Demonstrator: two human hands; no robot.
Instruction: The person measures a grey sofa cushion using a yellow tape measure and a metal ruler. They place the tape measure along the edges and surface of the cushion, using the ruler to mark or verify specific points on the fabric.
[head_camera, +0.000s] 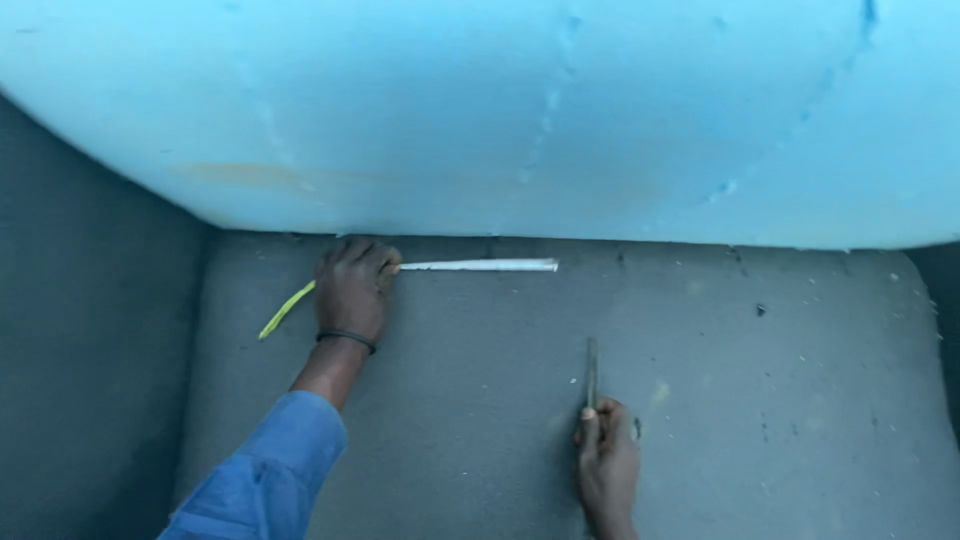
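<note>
My left hand (353, 285) is closed on a flexible measuring tape, pressing it onto a grey foam seat surface (700, 400). The tape's white stretch (480, 265) runs right from my fingers along the base of a large light-blue foam block (500, 110). Its yellow end (285, 310) trails down-left behind the hand. A dark band circles my left wrist, with a blue sleeve below it. My right hand (605, 465) sits lower on the grey surface, fingers closed around a thin dark pencil-like stick (591, 370) that points upward toward the tape.
A grey foam side wall (90, 330) rises on the left. Another grey edge (945, 290) shows at the far right. Small dark specks and pale crumbs dot the grey surface on the right side.
</note>
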